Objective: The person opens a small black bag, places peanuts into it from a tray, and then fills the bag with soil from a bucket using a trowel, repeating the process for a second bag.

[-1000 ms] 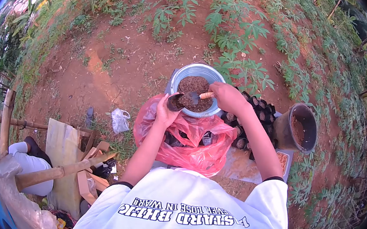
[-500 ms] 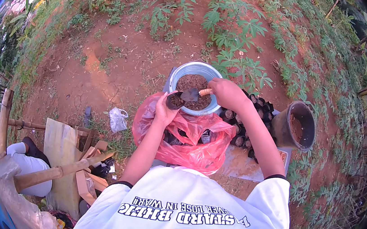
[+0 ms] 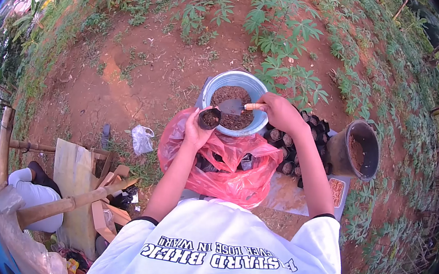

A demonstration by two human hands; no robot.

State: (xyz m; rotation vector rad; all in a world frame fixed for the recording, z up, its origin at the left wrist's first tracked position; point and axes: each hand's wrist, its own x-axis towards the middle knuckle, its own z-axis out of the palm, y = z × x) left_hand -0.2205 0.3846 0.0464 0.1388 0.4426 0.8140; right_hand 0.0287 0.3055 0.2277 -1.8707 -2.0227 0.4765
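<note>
My left hand holds a small black planting bag with dark soil in it, near the left rim of a pale blue bucket. In my right hand is a hand trowel, gripped by its wooden handle. Its metal blade lies over the loose brown soil in the bucket, just right of the bag. I cannot make out whether the blade carries soil. A crumpled red plastic bag sits below the bucket, with black pieces showing inside it.
Several filled black planting bags stand right of the bucket. Beyond them a dark bucket leans, and a tray of small grains lies below it. Bamboo poles and a seated person are at lower left. Leafy plants grow ahead.
The trowel blade has moved off the planting bag's mouth, up and right over the bucket. My right hand has shifted right, and the planting bag is slightly more upright.
</note>
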